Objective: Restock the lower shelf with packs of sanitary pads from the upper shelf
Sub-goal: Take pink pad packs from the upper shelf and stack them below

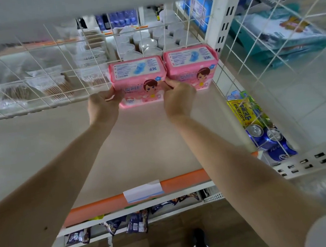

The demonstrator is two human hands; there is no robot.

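While the left hand point(101, 108) and right hand point(177, 99) pinch the lower corners of a pink plastic sanitary-pad pack point(138, 81) at the beige shelf's point(150, 145) back right corner, touching a matching pack point(192, 67), white wire mesh point(37, 76) fences them, lettering unreadable.

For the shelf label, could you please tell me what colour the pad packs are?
Pink, with a cartoon face on the front; the pack shows best in the head view.

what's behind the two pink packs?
Behind the left pack and right pack is a wire grid, with white lidded tubs beyond. The packs hide whatever sits directly behind them.
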